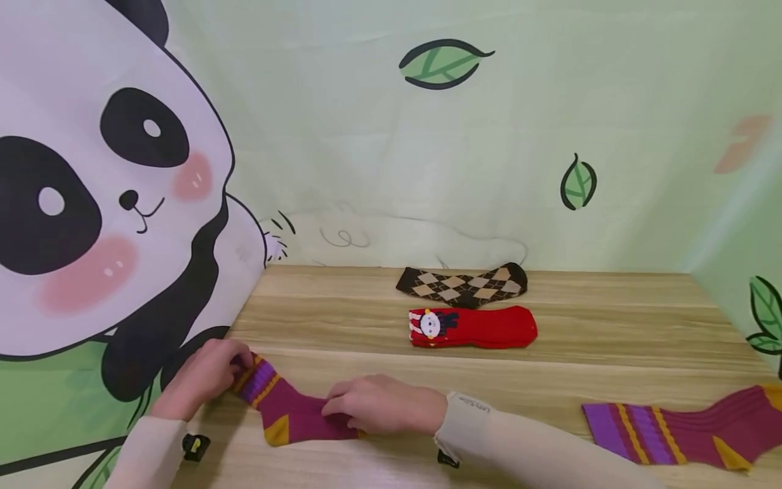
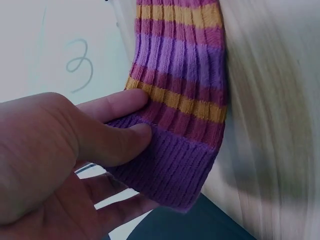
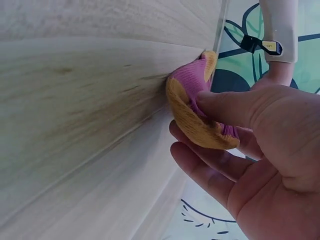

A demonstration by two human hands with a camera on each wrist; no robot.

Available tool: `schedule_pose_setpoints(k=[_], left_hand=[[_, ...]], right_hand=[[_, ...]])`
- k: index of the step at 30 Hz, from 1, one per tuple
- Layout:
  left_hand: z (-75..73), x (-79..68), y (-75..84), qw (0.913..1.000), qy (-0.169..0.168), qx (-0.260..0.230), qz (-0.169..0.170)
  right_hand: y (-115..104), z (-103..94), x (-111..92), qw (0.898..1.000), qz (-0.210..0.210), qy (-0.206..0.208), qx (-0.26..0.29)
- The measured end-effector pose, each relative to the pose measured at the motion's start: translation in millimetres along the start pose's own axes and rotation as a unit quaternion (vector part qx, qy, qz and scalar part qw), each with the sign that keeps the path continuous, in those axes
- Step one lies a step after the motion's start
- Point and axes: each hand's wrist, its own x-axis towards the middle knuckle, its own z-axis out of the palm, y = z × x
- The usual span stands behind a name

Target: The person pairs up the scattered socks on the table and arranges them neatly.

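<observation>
A maroon sock with purple and mustard stripes, a mustard heel and a mustard toe lies stretched along the left front of the table. At its cuff, my left hand pinches the ribbed purple edge between thumb and fingers. My right hand holds the other end, with the thumb on top of the mustard toe and fingers beneath it. In the head view that toe is mostly hidden under the right hand. A matching striped sock lies at the right front, its toe cut off by the frame edge.
Toward the back of the table lies a red sock with a white animal face. Behind it is a black and tan argyle sock. A panda-printed cloth wall rises along the back and left side.
</observation>
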Motion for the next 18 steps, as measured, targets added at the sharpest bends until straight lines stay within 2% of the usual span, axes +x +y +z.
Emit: schedule_pose_setpoints(k=[5, 10, 18], left_hand=[[-1.3, -3.6, -2.0, 0.9992, 0.030, -0.001, 0.025], [-5.4, -5.9, -0.5, 0.9986, 0.041, 0.002, 0.033], [-9.0, -8.7, 3.4, 0.9971, 0.060, 0.004, 0.047]], right_hand=[[0.5, -0.2, -2.4, 1.000, -0.013, 0.010, -0.003], [-0.9, -6.7, -6.4, 1.000, -0.021, 0.015, -0.014], [-1.7, -16.2, -14.1, 1.000, -0.006, 0.006, -0.012]])
